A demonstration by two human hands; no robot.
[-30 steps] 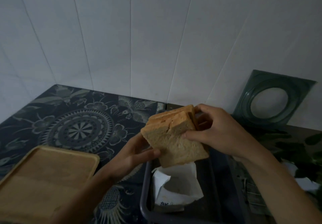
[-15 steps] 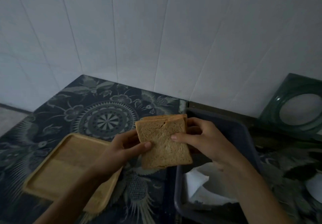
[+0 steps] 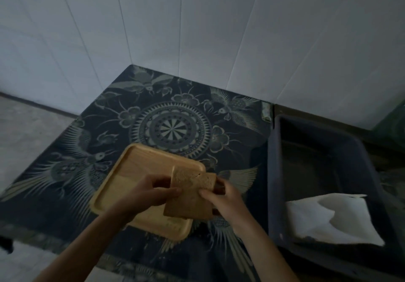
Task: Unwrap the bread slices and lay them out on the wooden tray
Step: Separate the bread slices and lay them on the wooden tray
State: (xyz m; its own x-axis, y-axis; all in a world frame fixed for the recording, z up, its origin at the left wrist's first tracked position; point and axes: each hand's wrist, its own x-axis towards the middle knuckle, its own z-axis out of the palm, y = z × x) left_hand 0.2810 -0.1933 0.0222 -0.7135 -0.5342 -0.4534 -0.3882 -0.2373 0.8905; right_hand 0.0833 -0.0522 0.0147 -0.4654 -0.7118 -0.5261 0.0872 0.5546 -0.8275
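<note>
A stack of brown bread slices (image 3: 190, 196) hangs over the right side of the wooden tray (image 3: 140, 167), gripped from both sides. My left hand (image 3: 151, 194) pinches the stack's left edge, thumb on the front slice. My right hand (image 3: 221, 196) grips the right edge, fingers wrapped behind. The front slice leans slightly away from the others at the top. Nothing lies on the bare wooden tray, which sits on the patterned dark tablecloth (image 3: 173, 128). The empty white wrapper (image 3: 333, 218) lies in the dark bin (image 3: 274, 172) to the right.
White panelled walls meet in a corner behind the table. The table's left edge drops to a grey floor (image 3: 26, 132). A green object (image 3: 394, 126) peeks in at the far right, behind the bin.
Both hands carried the bread stack leftward and down, from above the bin to over the wooden tray. The view tilted down and left, bringing the tray toward the middle.
</note>
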